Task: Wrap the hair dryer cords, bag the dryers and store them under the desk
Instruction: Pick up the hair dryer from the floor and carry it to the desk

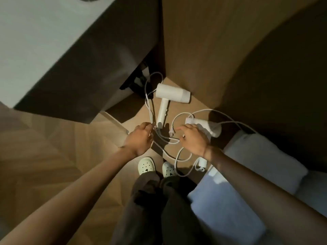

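Biggest thing in front of you is the pale-topped dark unit (53,41) at upper left. A wooden wall panel (203,41) is next to it, and there's wood floor (53,156) under everything. On your right is some pale padded bedding (256,156). Your dark trousers (150,209) fill the bottom middle.

Both of the task's things are on the floor right at your fingertips. There are two white hair dryers. The first hair dryer (169,94) lies flat by the panel, its handle pointing back toward you and ending just beside your left hand (141,138). The second hair dryer (210,127) is partly under your right hand (192,140), close to the bedding.

Your left hand has its fingers curled in on the first cord (148,96), right near the handle's end, so that's a pinch hold. Your right hand reaches over the second dryer, but I can't tell if it's actually gripping it or just touching. It has one ring (184,136) on it.

Two cords, both white and looped loosely across each other between your hands. The second cord (230,122) arcs out toward the bedding. One white plug block (202,162) sits by your right wrist, and a smaller plug (172,134) lies between your hands. You've got two pale perforated clogs (146,165) on. Any lettering on the dryers is too blurry to read.
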`<move>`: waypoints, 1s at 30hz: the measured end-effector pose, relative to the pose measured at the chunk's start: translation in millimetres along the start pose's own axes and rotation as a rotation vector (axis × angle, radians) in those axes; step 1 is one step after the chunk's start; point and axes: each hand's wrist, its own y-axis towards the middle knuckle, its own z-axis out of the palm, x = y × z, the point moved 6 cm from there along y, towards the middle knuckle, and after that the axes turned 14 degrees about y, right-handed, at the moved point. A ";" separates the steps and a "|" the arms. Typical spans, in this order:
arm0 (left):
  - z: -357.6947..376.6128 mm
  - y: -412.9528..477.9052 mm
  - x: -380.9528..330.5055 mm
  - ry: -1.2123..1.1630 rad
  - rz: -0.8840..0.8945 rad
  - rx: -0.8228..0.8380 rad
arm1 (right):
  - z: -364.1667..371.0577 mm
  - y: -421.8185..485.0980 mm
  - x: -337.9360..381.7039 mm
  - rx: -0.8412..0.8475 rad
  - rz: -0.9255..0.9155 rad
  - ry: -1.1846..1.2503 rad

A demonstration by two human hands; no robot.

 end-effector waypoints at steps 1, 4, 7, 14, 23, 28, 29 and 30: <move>10.6 4.8 -0.2 0.029 0.006 0.001 | 8.1 4.9 -8.1 0.002 0.013 -0.025; 48.2 21.3 1.4 0.086 0.045 -0.016 | 34.5 20.5 -39.5 -0.006 0.040 -0.094; 87.6 38.1 -2.4 0.175 0.112 -0.028 | 57.5 33.5 -68.6 -0.037 0.055 -0.097; 152.1 71.5 -1.2 0.444 0.191 0.000 | 96.1 52.1 -96.4 -0.021 -0.041 -0.297; 154.8 101.6 -8.4 0.636 0.249 -0.287 | 86.1 45.7 -110.5 -0.116 -0.117 -0.417; 149.2 107.7 -11.0 0.590 0.247 -0.183 | 59.5 37.2 -122.2 -0.268 -0.103 -0.335; 144.9 106.5 -6.7 0.533 0.193 -0.176 | 54.8 35.2 -123.2 -0.298 -0.099 -0.322; 141.1 104.3 -1.9 0.474 0.137 -0.184 | 50.5 33.3 -123.6 -0.319 -0.094 -0.309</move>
